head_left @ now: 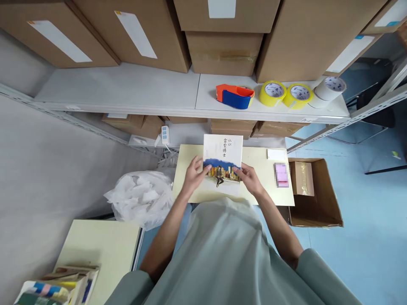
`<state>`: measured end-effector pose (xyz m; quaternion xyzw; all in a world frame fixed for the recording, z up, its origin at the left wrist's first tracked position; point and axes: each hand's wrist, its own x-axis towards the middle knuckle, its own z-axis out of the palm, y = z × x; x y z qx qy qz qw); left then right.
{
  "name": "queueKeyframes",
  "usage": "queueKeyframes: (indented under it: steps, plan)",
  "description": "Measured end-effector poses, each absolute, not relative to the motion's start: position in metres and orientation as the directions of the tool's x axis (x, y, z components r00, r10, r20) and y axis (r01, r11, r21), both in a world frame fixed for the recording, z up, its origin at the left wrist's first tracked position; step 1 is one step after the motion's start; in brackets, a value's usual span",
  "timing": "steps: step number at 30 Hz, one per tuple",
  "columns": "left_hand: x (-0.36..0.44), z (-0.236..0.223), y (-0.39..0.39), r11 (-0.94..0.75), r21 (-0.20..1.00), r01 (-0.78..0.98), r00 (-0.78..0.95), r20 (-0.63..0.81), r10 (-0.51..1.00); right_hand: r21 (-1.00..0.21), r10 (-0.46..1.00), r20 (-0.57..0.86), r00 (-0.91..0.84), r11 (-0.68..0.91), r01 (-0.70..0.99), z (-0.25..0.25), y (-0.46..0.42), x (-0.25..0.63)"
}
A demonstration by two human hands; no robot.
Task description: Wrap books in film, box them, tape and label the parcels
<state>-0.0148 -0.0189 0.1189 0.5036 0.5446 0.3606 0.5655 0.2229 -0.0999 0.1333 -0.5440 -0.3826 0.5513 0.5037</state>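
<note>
Between my two hands is a white book [219, 146] with black Chinese characters and a painted city skyline under a blue band on its cover. My left hand [193, 174] grips its left edge, thumb on the front and fingers mostly behind. On the opposite edge my right hand [249, 177] holds it the same way. The book is over a pale yellow tabletop [260, 186], its cover facing me. A pixelated pink item [281, 175] and a small white box [276, 154] lie on the table to the right of my right hand.
A grey shelf [127, 91] above the table carries cardboard boxes, an orange and blue tape dispenser [234, 96] and tape rolls [272, 93]. An open carton [330, 203] stands at right. At left are a bag of white plastic [143, 197] and a side table [101, 241] with books [60, 288].
</note>
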Motion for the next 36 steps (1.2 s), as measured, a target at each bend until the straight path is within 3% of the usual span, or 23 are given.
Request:
queueKeyframes:
  steps: [5, 12, 15, 21, 26, 30, 36]
  plan:
    - [-0.034, 0.134, -0.007, 0.348, 0.937, 0.014, 0.279, -0.338, 0.899, -0.938, 0.96, -0.274, 0.052, -0.255, -0.236, 0.135, -0.104, 0.227]
    - [-0.033, 0.154, -0.013, 0.293, 0.955, 0.058, 0.275, -0.297, 0.914, -0.982, 0.977, -0.116, 0.179, -0.085, -0.171, 0.142, -0.089, 0.232]
    - [-0.038, 0.165, -0.013, 0.192, 0.974, 0.118, 0.261, -0.217, 0.941, -0.993, 0.979, -0.034, 0.202, -0.01, -0.119, 0.147, -0.087, 0.238]
    - [-0.051, 0.188, -0.016, -0.194, 0.959, 0.208, 0.317, 0.122, 0.941, -0.99, 0.983, 0.138, 0.119, 0.135, 0.037, 0.164, -0.096, 0.242]
    - [-0.054, 0.196, -0.019, -0.283, 0.94, 0.188, 0.322, 0.214, 0.922, -0.978, 0.975, 0.197, 0.104, 0.189, 0.083, 0.169, -0.101, 0.237]
    - [-0.058, 0.199, -0.021, -0.227, 0.959, 0.17, 0.316, 0.165, 0.934, -0.983, 0.98, 0.182, 0.081, 0.18, 0.034, 0.166, -0.102, 0.237]
    - [-0.06, 0.181, -0.023, 0.069, 0.975, 0.211, 0.183, -0.109, 0.977, -0.999, 0.988, -0.017, 0.154, -0.021, 0.025, 0.155, -0.097, 0.237]
